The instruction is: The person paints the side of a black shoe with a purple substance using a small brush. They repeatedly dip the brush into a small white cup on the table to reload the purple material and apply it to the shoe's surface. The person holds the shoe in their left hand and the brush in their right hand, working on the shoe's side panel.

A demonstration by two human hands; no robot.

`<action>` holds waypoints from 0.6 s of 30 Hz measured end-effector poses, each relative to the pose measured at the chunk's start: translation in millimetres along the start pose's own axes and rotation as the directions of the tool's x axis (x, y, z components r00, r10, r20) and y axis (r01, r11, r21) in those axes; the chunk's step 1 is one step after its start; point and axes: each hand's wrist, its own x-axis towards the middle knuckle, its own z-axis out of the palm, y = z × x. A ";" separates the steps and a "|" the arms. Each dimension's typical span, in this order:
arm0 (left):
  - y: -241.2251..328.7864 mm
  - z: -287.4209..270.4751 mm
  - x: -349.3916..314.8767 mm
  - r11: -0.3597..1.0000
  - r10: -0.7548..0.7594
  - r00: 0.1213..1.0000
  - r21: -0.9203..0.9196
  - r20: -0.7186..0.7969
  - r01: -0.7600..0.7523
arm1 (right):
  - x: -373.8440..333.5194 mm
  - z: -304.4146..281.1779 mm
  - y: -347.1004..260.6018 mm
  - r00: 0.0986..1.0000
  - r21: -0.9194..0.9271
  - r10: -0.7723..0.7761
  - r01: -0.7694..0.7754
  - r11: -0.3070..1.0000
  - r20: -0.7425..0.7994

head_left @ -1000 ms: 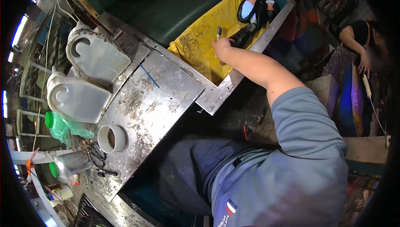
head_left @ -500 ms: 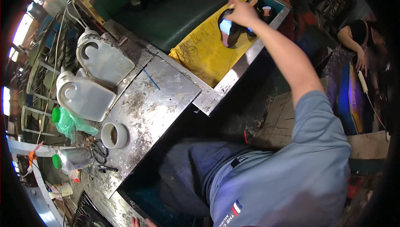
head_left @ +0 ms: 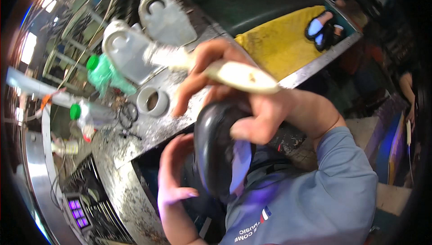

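My right hand (head_left: 267,114) grips a black shoe (head_left: 209,146) with its thumb, holding it upright in front of my body; a bluish-white patch shows on the shoe's inner side. Between the fingers of that same hand lies a brush (head_left: 243,76) with a pale handle and light, motion-smeared bristles pointing left. My left hand (head_left: 173,177) is open at the shoe's left side, thumb and fingers spread. Whether it touches the shoe is hard to tell.
On the worn metal bench stand a white cup (head_left: 153,102), scissors (head_left: 128,114), a green-capped bottle (head_left: 92,114) and pale plastic containers (head_left: 168,20). More black shoes (head_left: 320,31) rest at the far right of a yellow cloth (head_left: 279,42). Another person's arm (head_left: 406,87) shows at right.
My right hand has lifted a shoe off the yellow cloth and drawn it toward my body, with the brush now in its fingers. My left hand has risen beside it. The view has shifted.
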 end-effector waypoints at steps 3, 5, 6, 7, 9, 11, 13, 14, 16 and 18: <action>-5.8 12.0 -8.3 0.931 -0.124 0.988 -0.334 0.091 0.148 | 27.7 45.6 57.8 0.979 0.315 0.056 -0.117 0.942 0.197; -29.4 13.1 -21.6 0.852 -0.152 0.985 -0.495 0.079 0.171 | 32.5 58.7 86.1 0.966 0.397 0.097 -0.189 0.898 0.240; -41.7 9.9 -40.5 0.811 -0.166 0.986 -0.565 0.025 0.151 | 40.1 61.0 89.9 0.961 0.241 0.145 -0.202 0.949 0.234; -52.6 7.4 -62.4 0.782 -0.175 0.984 -0.613 -0.039 0.115 | 49.9 59.9 92.4 0.957 0.077 0.185 -0.207 0.975 0.222; -77.7 2.3 -100.1 0.724 -0.189 0.974 -0.687 -0.125 0.052 | 67.4 49.3 106.1 0.999 -0.296 0.037 -0.042 0.954 -0.020; -100.9 -1.5 -139.9 0.693 -0.189 0.956 -0.720 -0.224 -0.031 | 86.8 34.4 108.1 0.996 -0.606 0.088 -0.091 0.790 -0.033; -114.6 -3.5 -170.5 0.691 -0.175 0.935 -0.715 -0.310 -0.108 | 104.2 25.6 115.0 0.998 -0.815 -0.061 0.032 0.579 -0.004; -119.9 -4.5 -181.5 0.696 -0.168 0.924 -0.705 -0.344 -0.136 | 110.8 24.2 109.3 0.999 -0.882 0.038 -0.029 0.470 -0.013; -129.1 -4.1 -201.7 0.706 -0.160 0.903 -0.685 -0.399 -0.178 | 127.7 14.8 132.2 0.986 -0.909 0.163 -0.079 0.410 -0.013; -133.5 -1.9 -214.6 0.740 -0.150 0.877 -0.640 -0.457 -0.206 | 141.1 13.4 155.3 0.963 -0.912 0.269 -0.129 0.390 -0.021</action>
